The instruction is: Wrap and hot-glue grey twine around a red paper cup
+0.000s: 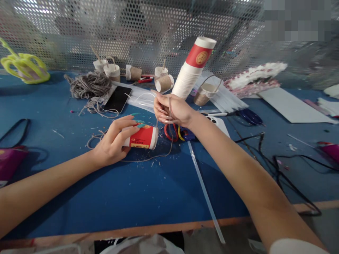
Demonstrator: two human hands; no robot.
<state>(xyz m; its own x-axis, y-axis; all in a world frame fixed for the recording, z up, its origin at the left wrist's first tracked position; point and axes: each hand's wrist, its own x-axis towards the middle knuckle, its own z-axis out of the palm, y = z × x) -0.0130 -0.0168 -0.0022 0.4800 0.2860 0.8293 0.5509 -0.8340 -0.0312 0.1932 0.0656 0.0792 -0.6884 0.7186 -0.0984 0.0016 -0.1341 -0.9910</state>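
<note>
My left hand (111, 143) is closed around a red and white paper cup (141, 137) lying on its side, its rim end facing right, just over the blue table. Thin grey-brown cord (156, 157) runs from that end up to my right hand (174, 109) and loops down across the table. The right hand is raised to the upper right of the cup, its fingers curled shut on the cord. Under it lie scissors with red and yellow handles (171, 133), partly hidden. A long translucent glue stick (203, 187) sticks out from a dark blue tool, past the table's front edge.
A leaning stack of paper cups (188, 76) stands behind my right hand. Grey cord (91, 85) is bundled beside a black phone (118, 99). Several cord-wrapped cups, one a small basket (205, 94), line the back. Black cable (275, 169) lies at right; a perforated metal screen rises behind.
</note>
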